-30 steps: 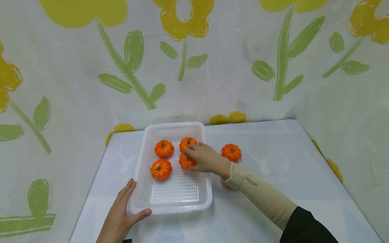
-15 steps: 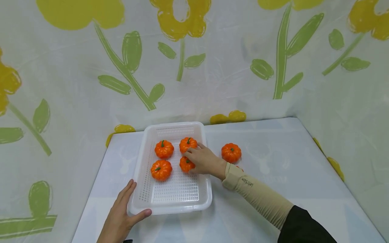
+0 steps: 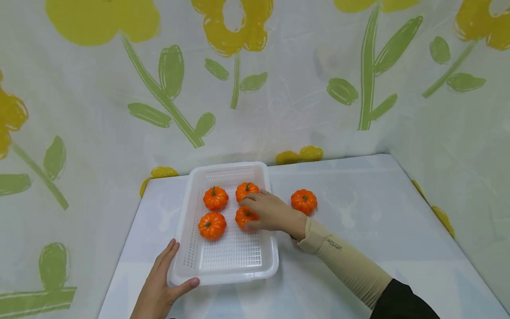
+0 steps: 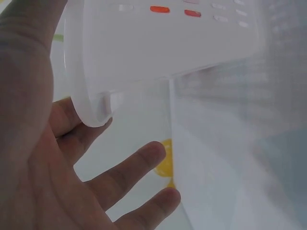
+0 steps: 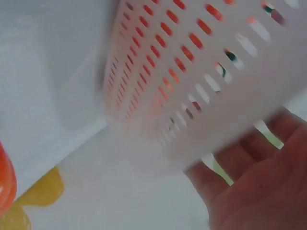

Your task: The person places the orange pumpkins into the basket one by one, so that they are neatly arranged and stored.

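Observation:
In the head view a white perforated plastic basket [image 3: 231, 268] holds several small orange toy pumpkins with green stems. My right hand [image 3: 275, 212] reaches over the basket's right rim. Its fingers and thumb are around the near-right pumpkin [image 3: 245, 217], partly covering it. Just behind is the far-right pumpkin [image 3: 246, 190]. On the left are the far-left pumpkin [image 3: 215, 198] and near-left pumpkin [image 3: 212, 226]. My left hand [image 3: 157, 281] rests at the basket's near-left corner, fingers extended along the side and thumb at the front rim. The left wrist view shows its spread fingers [image 4: 129, 167].
Another pumpkin [image 3: 304, 202] sits on the white table [image 3: 358, 212], right of the basket. A flower-patterned cloth [image 3: 295, 97] hangs behind and at the sides. The right sleeve [image 3: 342, 248] covers part of the table.
The near-right pumpkin has shifted slightly toward the near side under my right hand. A pumpkin partly visible by the right sleeve earlier is now hidden. My left hand stays at the corner.

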`<state>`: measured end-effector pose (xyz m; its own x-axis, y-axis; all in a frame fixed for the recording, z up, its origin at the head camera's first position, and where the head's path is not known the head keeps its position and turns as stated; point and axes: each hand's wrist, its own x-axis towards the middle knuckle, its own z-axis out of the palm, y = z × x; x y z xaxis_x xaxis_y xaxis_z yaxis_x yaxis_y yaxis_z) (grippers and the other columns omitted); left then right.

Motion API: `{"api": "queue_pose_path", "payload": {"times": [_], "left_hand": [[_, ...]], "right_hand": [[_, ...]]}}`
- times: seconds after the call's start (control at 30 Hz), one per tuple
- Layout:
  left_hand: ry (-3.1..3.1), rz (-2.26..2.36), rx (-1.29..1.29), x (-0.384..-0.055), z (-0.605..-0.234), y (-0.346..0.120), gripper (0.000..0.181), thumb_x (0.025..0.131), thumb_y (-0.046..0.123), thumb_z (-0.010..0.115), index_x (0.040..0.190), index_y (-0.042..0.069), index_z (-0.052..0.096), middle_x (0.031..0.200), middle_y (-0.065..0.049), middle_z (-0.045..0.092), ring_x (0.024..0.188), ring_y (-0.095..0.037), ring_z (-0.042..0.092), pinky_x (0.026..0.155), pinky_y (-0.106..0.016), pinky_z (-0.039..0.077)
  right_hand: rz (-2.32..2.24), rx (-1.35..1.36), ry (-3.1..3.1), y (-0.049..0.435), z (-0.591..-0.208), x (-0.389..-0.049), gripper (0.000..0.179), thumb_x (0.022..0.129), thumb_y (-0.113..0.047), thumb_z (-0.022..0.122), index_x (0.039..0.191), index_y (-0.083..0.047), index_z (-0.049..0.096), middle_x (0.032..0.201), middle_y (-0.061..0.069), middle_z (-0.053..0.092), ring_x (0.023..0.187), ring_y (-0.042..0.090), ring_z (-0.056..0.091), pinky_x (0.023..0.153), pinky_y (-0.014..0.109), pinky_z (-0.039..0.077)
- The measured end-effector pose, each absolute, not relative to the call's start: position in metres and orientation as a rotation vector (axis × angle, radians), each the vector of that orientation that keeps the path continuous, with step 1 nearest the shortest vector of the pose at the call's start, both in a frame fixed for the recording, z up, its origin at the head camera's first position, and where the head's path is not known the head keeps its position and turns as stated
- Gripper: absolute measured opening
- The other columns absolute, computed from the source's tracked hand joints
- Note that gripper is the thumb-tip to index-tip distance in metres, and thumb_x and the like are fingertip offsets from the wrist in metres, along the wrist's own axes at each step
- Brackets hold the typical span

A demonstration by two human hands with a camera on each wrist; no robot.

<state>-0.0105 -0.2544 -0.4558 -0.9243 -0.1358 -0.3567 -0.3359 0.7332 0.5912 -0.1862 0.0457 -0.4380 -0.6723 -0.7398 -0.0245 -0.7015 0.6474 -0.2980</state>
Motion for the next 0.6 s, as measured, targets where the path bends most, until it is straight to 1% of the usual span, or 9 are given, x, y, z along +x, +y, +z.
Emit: {"api": "queue_pose_path", "payload": {"times": [0.13,0.23,0.4,0.6], "left_hand": [[2.663,0.959,-0.362,-0.01,-0.456,-0.255,0.131,0.066,0.07,0.082,0.164,0.013,0.015,0.17,-0.012,0.006,0.15,-0.045,0.014,0.112,-0.067,0.025],[2.674,0.95,-0.352,-0.009,-0.456,-0.255,0.131,0.067,0.07,0.081,0.164,0.015,0.014,0.17,-0.011,0.006,0.151,-0.043,0.015,0.114,-0.066,0.025],[2.682,0.974,-0.332,-0.008,-0.457,-0.257,0.131,0.067,0.07,0.081,0.164,0.016,0.012,0.17,-0.009,0.006,0.151,-0.042,0.015,0.115,-0.065,0.024],[2.693,0.996,-0.306,-0.006,-0.458,-0.257,0.13,0.067,0.069,0.081,0.164,0.015,0.014,0.17,-0.007,0.006,0.151,-0.041,0.015,0.116,-0.065,0.023]], "right_hand": [[-0.585,-1.185,2.757,0.067,-0.427,-0.185,0.058,0.091,-0.041,0.076,0.14,-0.016,0.058,0.143,0.0,0.056,0.131,0.021,0.052,0.117,0.043,0.036],[-0.687,-1.138,2.793,0.088,-0.418,-0.186,0.059,0.091,-0.039,0.077,0.142,-0.015,0.057,0.146,0.001,0.054,0.132,0.024,0.051,0.113,0.044,0.041],[-0.763,-1.023,2.845,0.127,-0.415,-0.194,0.063,0.091,-0.037,0.077,0.145,-0.015,0.054,0.148,0.005,0.052,0.135,0.029,0.049,0.112,0.049,0.041],[-0.835,-0.817,2.802,0.171,-0.428,-0.205,0.067,0.091,-0.031,0.078,0.148,-0.013,0.049,0.15,0.012,0.047,0.136,0.032,0.046,0.11,0.053,0.043]]}}
